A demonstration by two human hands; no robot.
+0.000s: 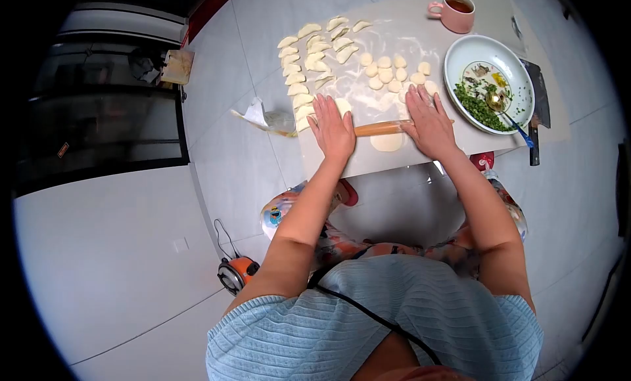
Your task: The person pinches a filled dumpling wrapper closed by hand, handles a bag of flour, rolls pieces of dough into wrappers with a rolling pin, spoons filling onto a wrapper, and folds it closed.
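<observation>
My left hand [334, 131] lies flat over the left end of a wooden rolling pin [378, 129], fingers stretched forward. Over the pin's right end rests my right hand [430, 126], also flat with its fingers extended. Under the pin, between both hands, is a round dough wrapper [388, 143], partly covered by the pin. Beyond my right fingertips sit several small dough pieces [385, 74] on the floured mat [407, 36]. Rows of folded dumplings [298, 89] stand left of them, the nearest close to my left hand. Another pale dough round [343, 106] shows beside my left fingers.
At the right stands a white bowl [449, 72] with chopped greens [474, 108] and a spoon [496, 102]. A cleaver [540, 95] lies beside it. A pink mug [458, 16] of dark liquid is behind. An open bag [263, 117] sits off the left edge.
</observation>
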